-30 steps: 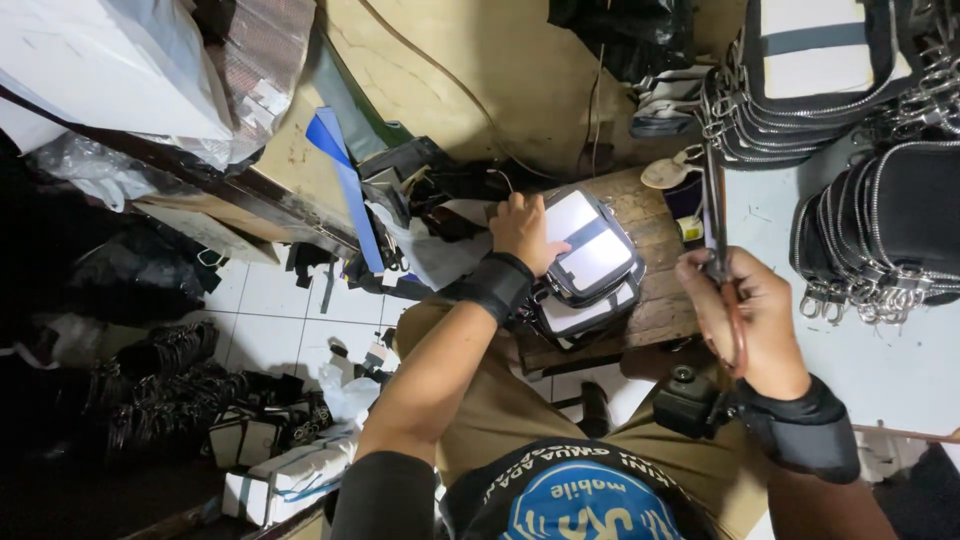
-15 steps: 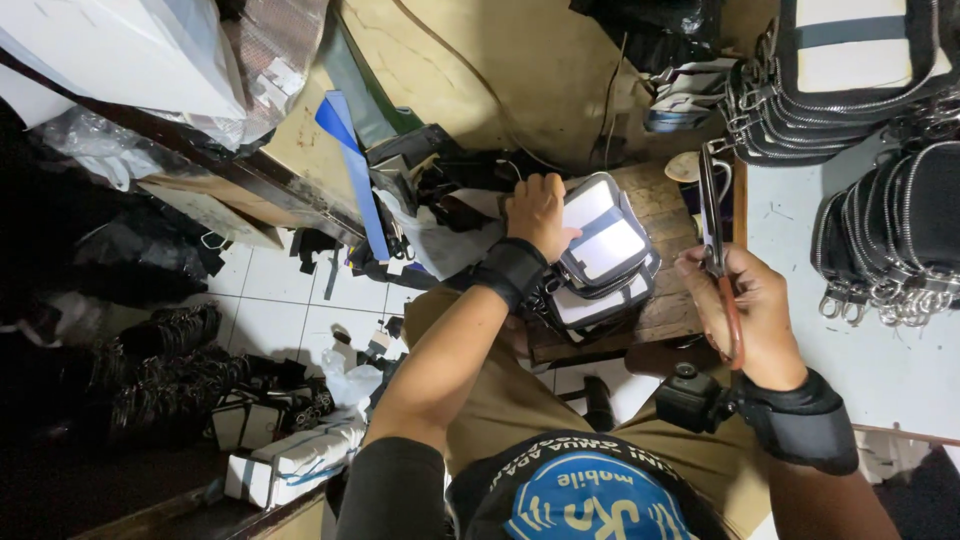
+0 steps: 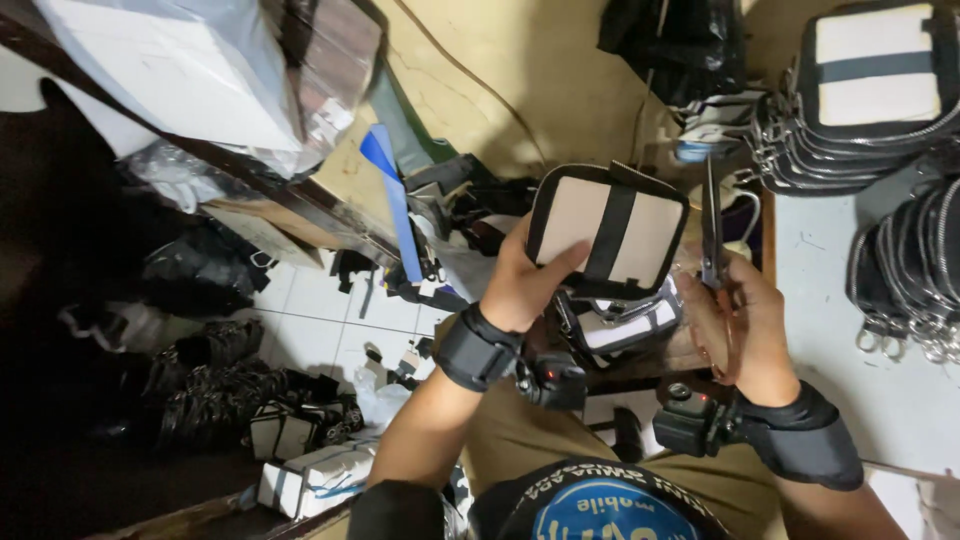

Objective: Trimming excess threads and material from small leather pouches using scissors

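Note:
My left hand [image 3: 528, 282] holds up a small beige pouch [image 3: 606, 230] with black trim and a black centre stripe, thumb on its face. Under it, another similar pouch [image 3: 622, 325] lies on a small wooden bench [image 3: 765, 235]. My right hand [image 3: 745, 325] grips a pair of scissors [image 3: 711, 225] with the blades pointing up, just right of the raised pouch. Both wrists wear black bands with small devices attached.
Stacks of finished black and beige pouches [image 3: 865, 95] sit at the upper right, and more black bags [image 3: 915, 275] at the right edge. Black scraps and bags [image 3: 215, 385] litter the tiled floor at left. A blue strip [image 3: 395, 200] leans by clutter; a white box [image 3: 310, 480] lies below.
My left hand lifted the top pouch off the pile and turned it upright. The right hand with the scissors rose beside it.

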